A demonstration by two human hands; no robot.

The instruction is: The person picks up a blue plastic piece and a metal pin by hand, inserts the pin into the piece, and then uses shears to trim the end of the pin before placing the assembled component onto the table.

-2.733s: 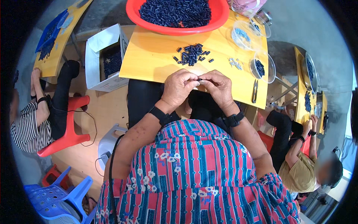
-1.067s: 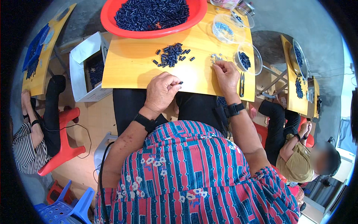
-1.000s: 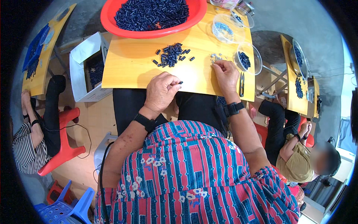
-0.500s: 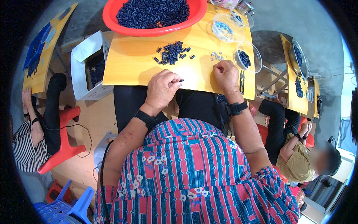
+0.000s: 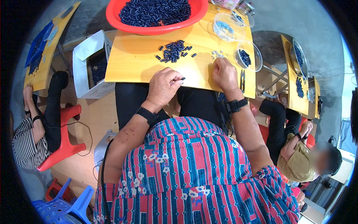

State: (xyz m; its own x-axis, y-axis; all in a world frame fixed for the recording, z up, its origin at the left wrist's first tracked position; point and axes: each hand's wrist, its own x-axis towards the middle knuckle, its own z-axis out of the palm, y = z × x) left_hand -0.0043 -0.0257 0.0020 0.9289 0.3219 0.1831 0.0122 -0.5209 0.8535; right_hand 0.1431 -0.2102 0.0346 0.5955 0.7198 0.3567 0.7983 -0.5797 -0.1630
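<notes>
Left hand (image 5: 162,86): pinched one small dark piece (image 5: 183,78) between thumb and finger, by the near edge of the yellow table (image 5: 128,65). Right hand (image 5: 225,75): curled beside small silvery bits (image 5: 217,55); whether it held any could not be told. Loose dark heap (image 5: 174,53): lay between left hand and red basin (image 5: 115,21).

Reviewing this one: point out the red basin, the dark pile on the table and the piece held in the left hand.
Red basin (image 5: 156,31): head view, near outer wall.
Dark pile (image 5: 173,52): head view, middle.
Held piece (image 5: 183,78): head view, protruding end.
</notes>
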